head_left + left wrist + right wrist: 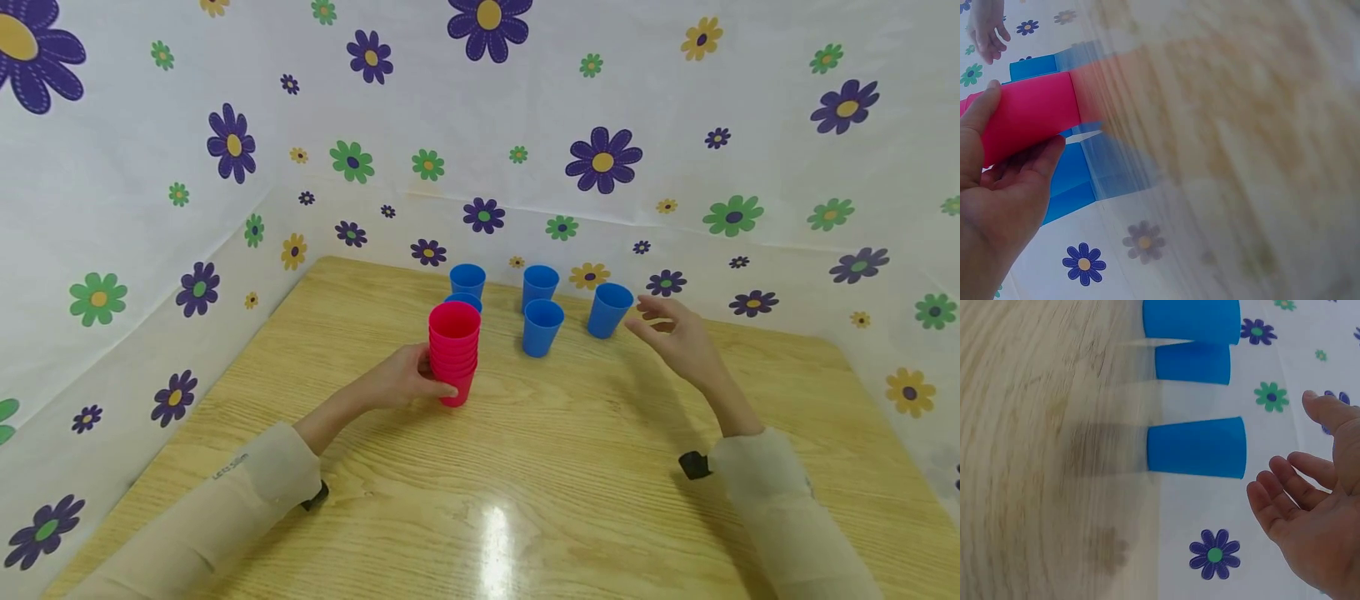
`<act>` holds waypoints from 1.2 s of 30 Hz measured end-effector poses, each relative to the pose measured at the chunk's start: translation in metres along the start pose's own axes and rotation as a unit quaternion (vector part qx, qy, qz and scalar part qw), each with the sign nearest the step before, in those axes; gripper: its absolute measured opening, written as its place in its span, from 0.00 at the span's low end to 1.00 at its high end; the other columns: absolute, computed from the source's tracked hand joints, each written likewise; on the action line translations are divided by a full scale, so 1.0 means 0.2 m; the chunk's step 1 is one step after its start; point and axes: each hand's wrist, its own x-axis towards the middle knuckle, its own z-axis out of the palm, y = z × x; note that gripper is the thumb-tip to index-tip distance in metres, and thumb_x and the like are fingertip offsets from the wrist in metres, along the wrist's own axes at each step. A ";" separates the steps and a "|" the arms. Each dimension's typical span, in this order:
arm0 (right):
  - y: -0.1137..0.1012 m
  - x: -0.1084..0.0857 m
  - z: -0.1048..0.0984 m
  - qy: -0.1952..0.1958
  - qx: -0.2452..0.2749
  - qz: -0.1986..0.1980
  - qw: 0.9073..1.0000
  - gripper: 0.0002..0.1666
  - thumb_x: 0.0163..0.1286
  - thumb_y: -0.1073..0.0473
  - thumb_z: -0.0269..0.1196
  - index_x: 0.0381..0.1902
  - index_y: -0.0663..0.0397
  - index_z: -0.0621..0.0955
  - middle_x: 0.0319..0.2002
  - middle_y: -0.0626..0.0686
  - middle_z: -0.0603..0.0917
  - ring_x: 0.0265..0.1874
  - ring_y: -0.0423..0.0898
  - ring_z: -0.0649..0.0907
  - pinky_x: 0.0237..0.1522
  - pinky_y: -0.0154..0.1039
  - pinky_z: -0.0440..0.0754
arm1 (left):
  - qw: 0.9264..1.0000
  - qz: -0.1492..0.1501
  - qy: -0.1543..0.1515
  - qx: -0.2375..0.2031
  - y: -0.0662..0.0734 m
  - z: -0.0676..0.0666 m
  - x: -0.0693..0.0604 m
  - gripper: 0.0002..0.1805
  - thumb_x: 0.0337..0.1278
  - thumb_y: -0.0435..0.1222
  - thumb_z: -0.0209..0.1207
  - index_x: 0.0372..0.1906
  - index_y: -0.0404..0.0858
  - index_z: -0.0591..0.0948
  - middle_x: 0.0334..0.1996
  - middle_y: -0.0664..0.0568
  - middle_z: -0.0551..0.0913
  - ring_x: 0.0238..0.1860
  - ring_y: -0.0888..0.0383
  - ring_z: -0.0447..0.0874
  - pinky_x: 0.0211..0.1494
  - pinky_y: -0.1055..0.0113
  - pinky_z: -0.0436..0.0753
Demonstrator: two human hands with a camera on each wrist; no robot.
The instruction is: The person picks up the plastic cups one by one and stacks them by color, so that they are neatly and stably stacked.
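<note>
A stack of several nested red cups (454,354) stands upright on the table, and my left hand (405,377) grips it low down with thumb and fingers around it. In the left wrist view the thumb and fingers curl about the pinkish-red stack (1035,112). My right hand (678,342) hovers just right of the rightmost blue cup (609,311), apart from it, fingers loosely bent and holding nothing. The right wrist view shows a gap between the right hand (1316,512) and that blue cup (1197,448).
More upright blue cups stand toward the back: one front centre (542,328), one behind it (540,286), one at back left (467,282) and one (463,302) partly hidden by the red stack. A flower-patterned white sheet (495,100) rises behind the wooden table (420,500).
</note>
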 end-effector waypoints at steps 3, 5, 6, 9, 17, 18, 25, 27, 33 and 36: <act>0.04 0.02 -0.01 0.001 0.002 0.015 1.000 0.34 0.78 0.53 0.63 0.71 0.71 0.70 0.62 0.70 0.77 0.60 0.64 0.77 0.50 0.17 0.70 | 1.000 0.000 -0.001 -0.001 -0.01 0.00 0.00 0.29 0.62 0.32 0.71 0.64 0.30 0.74 0.55 0.43 0.84 0.55 0.48 0.84 0.62 0.56 0.81; 0.06 0.03 0.00 0.001 -0.002 0.026 1.000 0.36 0.78 0.52 0.63 0.72 0.71 0.69 0.63 0.70 0.76 0.61 0.65 0.77 0.56 0.25 0.75 | 1.000 0.001 -0.002 -0.003 0.00 0.00 0.00 0.29 0.62 0.32 0.71 0.64 0.30 0.74 0.55 0.43 0.84 0.55 0.48 0.84 0.62 0.56 0.81; 0.07 0.04 0.00 0.000 -0.003 0.031 1.000 0.37 0.78 0.52 0.63 0.73 0.71 0.69 0.64 0.70 0.76 0.61 0.65 0.76 0.60 0.32 0.77 | 1.000 0.002 -0.003 -0.004 0.00 0.00 0.00 0.29 0.62 0.32 0.71 0.64 0.30 0.74 0.55 0.42 0.84 0.55 0.48 0.84 0.62 0.55 0.81; 0.09 0.07 0.01 -0.003 -0.005 0.047 0.999 0.39 0.78 0.51 0.63 0.74 0.71 0.66 0.66 0.72 0.73 0.63 0.67 0.75 0.65 0.56 0.77 | 1.000 0.004 -0.002 -0.002 0.00 0.00 0.00 0.29 0.62 0.32 0.71 0.65 0.30 0.73 0.56 0.42 0.84 0.55 0.47 0.83 0.63 0.55 0.81; 0.12 0.15 0.06 -0.020 0.016 0.095 0.995 0.50 0.75 0.44 0.65 0.79 0.69 0.57 0.71 0.73 0.68 0.68 0.70 0.71 0.65 0.66 0.73 | 1.000 -0.007 0.010 0.010 0.01 0.00 -0.01 0.31 0.61 0.34 0.72 0.65 0.31 0.73 0.56 0.43 0.83 0.56 0.47 0.82 0.62 0.55 0.81; 0.13 0.16 0.07 -0.020 0.020 0.099 0.995 0.51 0.75 0.44 0.65 0.79 0.69 0.57 0.71 0.74 0.67 0.68 0.70 0.70 0.65 0.66 0.72 | 1.000 -0.008 0.012 0.011 0.01 0.00 -0.01 0.31 0.61 0.34 0.72 0.65 0.31 0.73 0.56 0.43 0.83 0.56 0.47 0.82 0.62 0.55 0.81; 0.14 0.21 0.11 -0.028 0.062 0.120 0.990 0.56 0.73 0.44 0.68 0.81 0.68 0.52 0.73 0.74 0.65 0.71 0.68 0.67 0.68 0.64 0.70 | 1.000 -0.011 0.014 0.015 0.02 0.01 -0.01 0.31 0.61 0.34 0.72 0.65 0.31 0.72 0.56 0.43 0.83 0.56 0.47 0.82 0.63 0.55 0.81; 0.15 0.22 0.13 -0.029 0.072 0.123 0.989 0.56 0.73 0.44 0.68 0.81 0.67 0.51 0.73 0.73 0.65 0.71 0.68 0.67 0.69 0.64 0.69 | 1.000 -0.012 0.017 0.017 0.02 0.00 -0.02 0.31 0.61 0.34 0.72 0.65 0.31 0.72 0.56 0.43 0.83 0.56 0.47 0.82 0.63 0.54 0.81; 0.15 0.23 0.16 -0.024 0.091 0.126 0.988 0.56 0.73 0.45 0.68 0.81 0.65 0.52 0.73 0.72 0.65 0.70 0.67 0.68 0.72 0.63 0.65 | 0.999 -0.019 0.026 0.023 0.01 0.00 -0.03 0.31 0.62 0.35 0.72 0.65 0.31 0.72 0.57 0.43 0.82 0.58 0.46 0.82 0.64 0.52 0.80; 0.15 0.23 0.17 -0.020 0.095 0.122 0.988 0.54 0.73 0.45 0.68 0.81 0.66 0.53 0.73 0.72 0.66 0.69 0.67 0.69 0.72 0.64 0.65 | 0.999 -0.024 0.032 0.026 0.01 0.00 -0.03 0.31 0.62 0.35 0.72 0.66 0.32 0.72 0.58 0.43 0.82 0.59 0.45 0.81 0.64 0.52 0.81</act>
